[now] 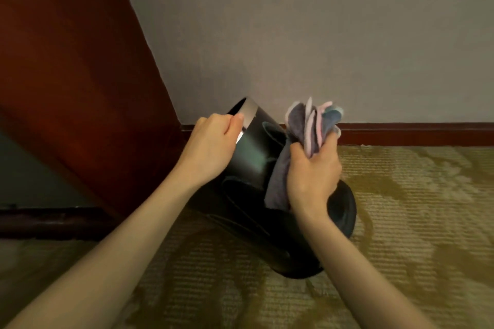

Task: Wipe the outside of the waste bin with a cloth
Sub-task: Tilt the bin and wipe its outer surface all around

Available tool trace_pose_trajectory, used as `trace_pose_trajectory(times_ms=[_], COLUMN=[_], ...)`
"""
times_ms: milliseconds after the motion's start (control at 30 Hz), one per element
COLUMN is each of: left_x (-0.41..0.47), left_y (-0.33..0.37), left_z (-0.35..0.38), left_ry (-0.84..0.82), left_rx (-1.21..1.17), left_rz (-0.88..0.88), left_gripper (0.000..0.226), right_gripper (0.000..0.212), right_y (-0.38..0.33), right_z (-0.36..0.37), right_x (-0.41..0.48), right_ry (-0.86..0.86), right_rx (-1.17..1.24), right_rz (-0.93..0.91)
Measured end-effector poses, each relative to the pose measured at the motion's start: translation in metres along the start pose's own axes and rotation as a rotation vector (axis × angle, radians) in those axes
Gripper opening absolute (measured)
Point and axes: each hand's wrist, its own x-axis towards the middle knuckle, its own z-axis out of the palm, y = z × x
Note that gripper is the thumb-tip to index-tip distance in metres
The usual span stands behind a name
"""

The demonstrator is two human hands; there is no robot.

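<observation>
Bin [251, 157]: black and glossy, with a silver band [248, 114] round the rim. It is tipped over at a slant, not upright. The long axis runs from the rim at upper left down to the lower end on the carpet [414, 208] at lower right. The mouth points up and left, toward the corner where the panel [66, 75] meets the wall [294, 35]. It sits close to the baseboard [414, 133].

Left hand [211, 145]: curled over the rim, thumb lying on the silver band, clamped on the bin's upper end.

Right hand [312, 179]: fist closed round a bunched cloth [304, 125], grey-purple with pink edging and a bit of teal. One end sticks up above the fist; the other hangs down against the bin's side.

The hands are apart, one at the rim and one partway along the side.

A rounded black part [343, 211] shows just right of the right wrist; I cannot tell whether it belongs to the bin.
</observation>
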Motion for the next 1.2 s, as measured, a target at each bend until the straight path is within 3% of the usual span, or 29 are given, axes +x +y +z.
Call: trace_pose_trajectory(times_ms=[67, 133, 333, 600, 700, 1067, 1200], left_x=[0.006, 0.011, 0.010, -0.002, -0.010, -0.041, -0.044], left_y=[0.000, -0.001, -0.008, -0.008, -0.007, -0.002, 0.000], left_z=[0.002, 0.004, 0.000, -0.003, -0.004, -0.011, -0.011], left_ry=[0.013, 0.036, 0.066, 0.083, 0.087, 0.010, 0.005], left_rx=[-0.010, -0.006, 0.013, 0.010, 0.009, -0.103, -0.113], left_rz=[-0.072, -0.120, -0.131, -0.022, 0.011, 0.054, 0.068], left_gripper=[0.052, 0.052, 0.054, 0.055, 0.056, 0.053, 0.052], right_gripper=[0.035, 0.030, 0.033, 0.035, 0.026, 0.046, 0.047], right_y=[-0.001, 0.000, 0.004, -0.015, -0.024, -0.014, -0.014], right_z=[0.004, 0.008, 0.017, 0.021, 0.027, 0.051, 0.054], right_x=[-0.016, -0.033, -0.054, -0.006, 0.028, 0.100, 0.105], right_ry=[0.002, -0.008, -0.022, -0.042, -0.122, -0.473, -0.525], right_rx=[0.010, 0.035, 0.041, 0.050, -0.010, -0.141, -0.164], right_rz=[-0.049, -0.097, -0.175, 0.048, 0.136, 0.264, 0.286])
